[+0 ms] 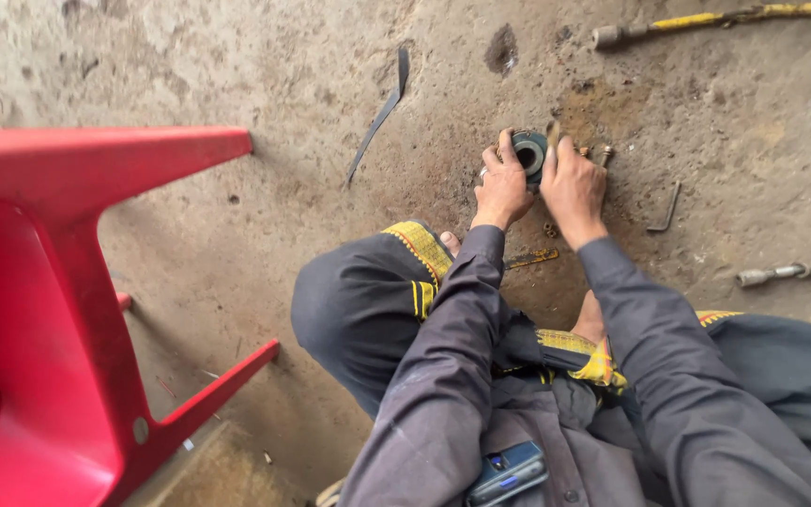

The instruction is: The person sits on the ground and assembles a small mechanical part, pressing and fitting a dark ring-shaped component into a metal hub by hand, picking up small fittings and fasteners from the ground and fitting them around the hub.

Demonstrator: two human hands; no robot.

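On dirty concrete floor (237, 244), just ahead of person's knees, sits round metal bushing (528, 153) w/ dark bore. Left hand (502, 188) curled around its left side; right hand (573, 186) grips right side, fingers closed. Red plastic chair (58, 310) well apart, to the left.

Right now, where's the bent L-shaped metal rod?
In the head view, the L-shaped rod lies on the dirt floor just right of the right hand, above the socket wrench at the right edge.
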